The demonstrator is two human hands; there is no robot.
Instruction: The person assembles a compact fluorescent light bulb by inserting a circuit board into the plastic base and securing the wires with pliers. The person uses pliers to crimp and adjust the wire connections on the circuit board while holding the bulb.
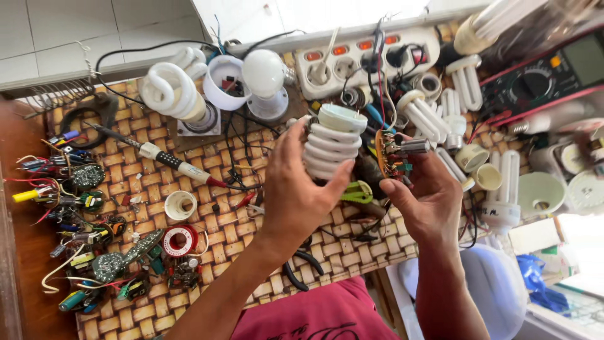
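Pale tiled wall [94, 25] along the top, washed by strong daylight from the upper right. Below it, a bench [22, 252] of dark reddish wood, covered by a woven mat [220, 242] of tan and brown squares. White power strip [368, 56] with lit red switches against the wall. Scattered over the mat: spare spiral lamps [173, 91], small circuit boards [88, 176], a soldering iron [167, 160], a solder reel [180, 240]. Overexposed glare at the lower right.

Spiral lamp [332, 148] and circuit board [390, 157] in hands
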